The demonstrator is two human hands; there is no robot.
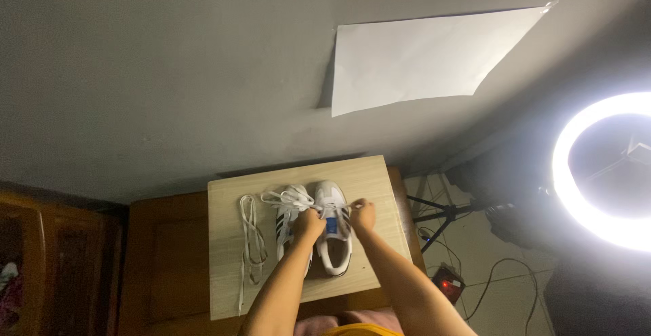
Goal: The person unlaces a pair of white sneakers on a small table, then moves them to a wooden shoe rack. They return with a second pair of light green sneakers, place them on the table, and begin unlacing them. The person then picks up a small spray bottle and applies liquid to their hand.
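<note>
Pale wooden board (366,173), centre: two white shoes (332,231). Left hand (310,225) and right hand (361,214) each pinch a lace (288,199) end. Loose lace (252,248) near left edge.

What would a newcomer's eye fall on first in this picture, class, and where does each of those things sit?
The glowing ring light at the right edge stands out first. Next comes the white sheet of paper taped to the grey wall above. Low in the middle, on a pale wooden board, the left hand and right hand work the laces of a white striped sneaker, with a loose white lace lying to its left.
</note>
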